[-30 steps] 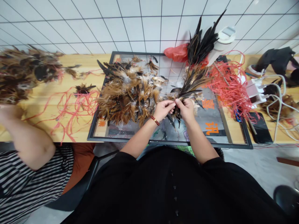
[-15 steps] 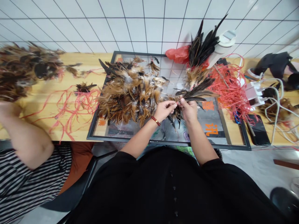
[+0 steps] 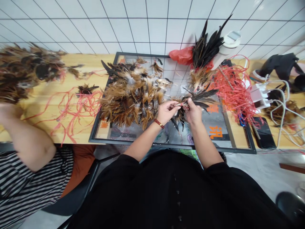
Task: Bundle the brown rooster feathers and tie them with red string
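Note:
Both of my hands meet over the framed glass panel [image 3: 171, 144], fingers closed on a bundle of dark feathers [image 3: 203, 97]. My left hand [image 3: 167, 111], with a red beaded bracelet at the wrist, pinches the pale quill ends. My right hand [image 3: 193, 111] grips the bundle further along, and the feather tips fan out to the right. A bit of red string [image 3: 181, 104] shows around the quills between the two hands. Left of my hands lies a wide heap of brown feather bunches [image 3: 133, 98]. Smaller dark feathers sit beneath my hands, partly hidden.
A tangle of red plastic strings [image 3: 230, 89] lies to the right, near a phone [image 3: 264, 133] and white chargers with cables [image 3: 260, 95]. Behind stand long black feathers [image 3: 205, 47] in a red bag [image 3: 182, 55]. At left, a person's arm [image 3: 30, 136] rests near another feather pile [image 3: 26, 70].
My right thumb has shifted slightly right and up along the bundle. More of the quills and the red string now shows between my hands. The feather tips have turned a little.

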A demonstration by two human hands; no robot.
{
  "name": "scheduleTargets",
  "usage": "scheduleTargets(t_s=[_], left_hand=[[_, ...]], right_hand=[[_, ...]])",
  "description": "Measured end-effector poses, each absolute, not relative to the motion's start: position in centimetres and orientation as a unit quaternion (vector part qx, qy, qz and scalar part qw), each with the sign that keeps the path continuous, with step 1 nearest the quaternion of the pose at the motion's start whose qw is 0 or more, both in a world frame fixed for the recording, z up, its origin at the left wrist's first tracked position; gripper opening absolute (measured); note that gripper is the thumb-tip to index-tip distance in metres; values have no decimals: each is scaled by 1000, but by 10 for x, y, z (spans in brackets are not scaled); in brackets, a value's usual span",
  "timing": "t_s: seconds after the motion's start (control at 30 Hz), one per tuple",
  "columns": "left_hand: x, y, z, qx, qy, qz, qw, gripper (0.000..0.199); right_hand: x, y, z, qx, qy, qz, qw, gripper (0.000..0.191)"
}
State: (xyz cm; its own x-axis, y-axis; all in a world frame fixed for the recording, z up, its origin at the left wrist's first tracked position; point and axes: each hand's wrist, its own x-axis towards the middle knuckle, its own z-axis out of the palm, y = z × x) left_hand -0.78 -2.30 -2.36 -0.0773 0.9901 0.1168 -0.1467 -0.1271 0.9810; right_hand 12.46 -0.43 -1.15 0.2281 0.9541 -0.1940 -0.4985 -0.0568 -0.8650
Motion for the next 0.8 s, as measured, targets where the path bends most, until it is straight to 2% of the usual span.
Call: scheduleTargets(t_s=[0.17,0.27,0.47,0.57,0.8], left_hand=[[-9,-27,-21,502,457,568,465,19],[-8,-27,-23,494,463,567,469,24],[-7,-28,-22,451,412,558,561,56],[-9,-29,-20,451,381,583,559,74],[-4,-27,-26,444,445,581,518,86]], right_hand=[[120,-7,-8,-458,-282,578,613,51],[115,-11,-7,-457,-305,588,594,51],[118,-11,-6,-443,-307,573,617,47],[118,-13,-7,-431,-303,592,610,48],[102,-24,-6,-422,-353,613,567,54]])
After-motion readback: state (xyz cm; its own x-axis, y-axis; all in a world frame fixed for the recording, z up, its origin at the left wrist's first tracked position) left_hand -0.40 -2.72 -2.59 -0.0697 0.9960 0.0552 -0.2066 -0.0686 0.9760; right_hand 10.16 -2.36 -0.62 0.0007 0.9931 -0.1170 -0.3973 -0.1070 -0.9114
